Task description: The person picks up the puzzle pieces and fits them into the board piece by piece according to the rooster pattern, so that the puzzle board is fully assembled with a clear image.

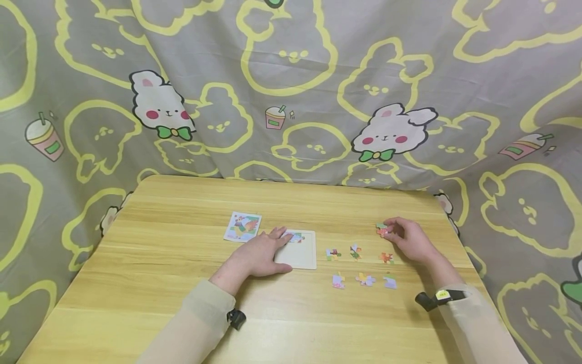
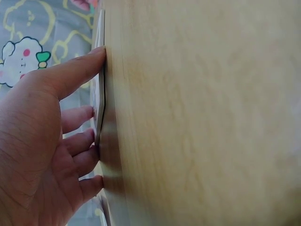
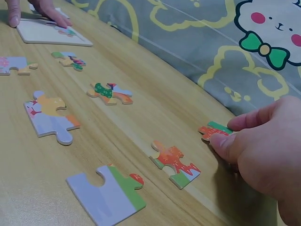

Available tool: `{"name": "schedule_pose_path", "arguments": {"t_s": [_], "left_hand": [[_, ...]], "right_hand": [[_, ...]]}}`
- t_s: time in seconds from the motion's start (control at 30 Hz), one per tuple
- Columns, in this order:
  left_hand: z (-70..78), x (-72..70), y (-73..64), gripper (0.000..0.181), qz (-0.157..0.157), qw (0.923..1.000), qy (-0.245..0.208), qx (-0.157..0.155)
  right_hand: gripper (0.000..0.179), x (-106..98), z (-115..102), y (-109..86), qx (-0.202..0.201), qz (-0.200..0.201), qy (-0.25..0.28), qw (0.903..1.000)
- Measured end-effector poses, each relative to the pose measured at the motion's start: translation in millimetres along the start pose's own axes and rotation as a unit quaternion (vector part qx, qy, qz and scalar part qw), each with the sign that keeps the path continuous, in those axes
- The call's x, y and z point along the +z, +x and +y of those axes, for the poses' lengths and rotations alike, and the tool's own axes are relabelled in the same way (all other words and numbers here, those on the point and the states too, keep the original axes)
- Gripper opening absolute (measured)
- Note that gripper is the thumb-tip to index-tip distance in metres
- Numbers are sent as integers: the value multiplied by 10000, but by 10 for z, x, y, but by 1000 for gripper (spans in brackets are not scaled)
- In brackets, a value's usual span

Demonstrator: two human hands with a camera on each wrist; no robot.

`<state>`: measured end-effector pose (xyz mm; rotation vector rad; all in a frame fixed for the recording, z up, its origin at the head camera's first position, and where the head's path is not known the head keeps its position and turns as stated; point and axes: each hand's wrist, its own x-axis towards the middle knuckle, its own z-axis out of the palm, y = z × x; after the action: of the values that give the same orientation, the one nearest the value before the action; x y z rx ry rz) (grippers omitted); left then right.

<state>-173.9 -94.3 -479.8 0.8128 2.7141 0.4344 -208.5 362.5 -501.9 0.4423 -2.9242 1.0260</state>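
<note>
Fingers [image 3: 251,118] on piece [image 3: 215,129] — puzzle pieces [image 3: 175,162] nearby

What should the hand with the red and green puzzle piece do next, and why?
I think the right hand should carry the red-and-green piece over to the white board. It is pinching that piece, while the left hand rests on the board, where the near part that shows looks bare, so there seems to be room.

Board [image 1: 302,255]: partly under left hand [image 1: 262,254]
Card [image 1: 242,226]: left of board
Six loose pieces [image 1: 366,279]: right of board, two rows
Seventh piece [image 1: 381,229]: behind these, in right hand [image 1: 411,240]
Curtain [image 1: 218,121]: behind table [image 1: 273,313]
</note>
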Motion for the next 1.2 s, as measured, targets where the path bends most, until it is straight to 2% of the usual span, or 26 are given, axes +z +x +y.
{"name": "schedule_pose_path", "arguments": {"t_s": [0.7, 1.2], "left_hand": [[2, 7, 0, 92, 48, 10000, -40, 10], [27, -17, -24, 92, 11, 10000, -85, -40]], "right_hand": [[38, 3, -57, -39, 54, -50, 0, 10000], [41, 41, -427, -25, -85, -114, 446, 9989]]}}
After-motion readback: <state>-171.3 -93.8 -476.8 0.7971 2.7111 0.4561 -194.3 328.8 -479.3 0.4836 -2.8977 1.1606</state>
